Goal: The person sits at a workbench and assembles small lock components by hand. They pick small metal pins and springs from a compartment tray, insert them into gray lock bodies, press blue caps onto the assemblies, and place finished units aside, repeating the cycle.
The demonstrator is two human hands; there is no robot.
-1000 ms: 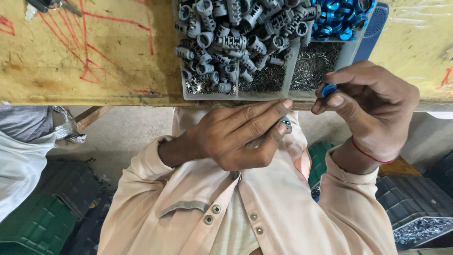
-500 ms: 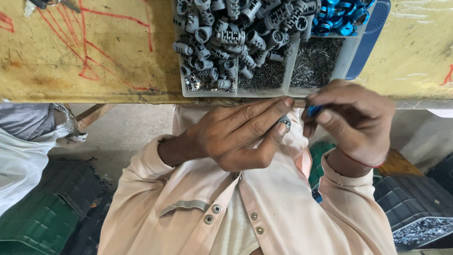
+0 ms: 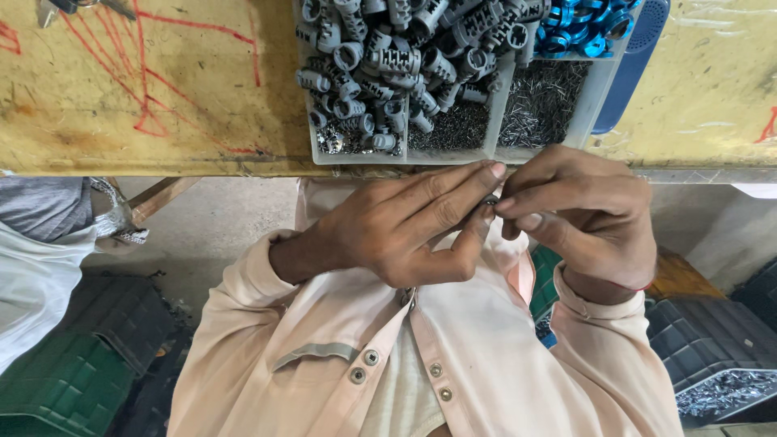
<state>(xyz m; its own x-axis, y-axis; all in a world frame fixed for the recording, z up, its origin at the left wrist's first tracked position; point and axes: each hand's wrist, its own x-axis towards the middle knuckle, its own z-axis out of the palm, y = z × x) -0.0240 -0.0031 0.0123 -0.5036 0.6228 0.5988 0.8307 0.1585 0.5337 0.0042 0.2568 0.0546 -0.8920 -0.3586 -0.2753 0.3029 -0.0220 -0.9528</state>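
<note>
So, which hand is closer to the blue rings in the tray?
Right. The right hand is straight below the blue rings; the left hand is below and further to the left.

There are no labels, signs or screens in view. The nearest thing to packaging is the clear plastic compartment tray (image 3: 453, 155) on the yellow workbench (image 3: 146, 97), a shallow rectangular box divided by thin walls into several cells (its far end runs out of the top of the picture). One cell holds grey plastic fittings (image 3: 388, 57), two hold fine dark metal pins (image 3: 538, 101), and one at the upper right holds blue rings (image 3: 579, 32). Beneath the bench stand a green crate (image 3: 57, 388) at the lower left and dark crates (image 3: 704, 348) at the lower right.
</note>
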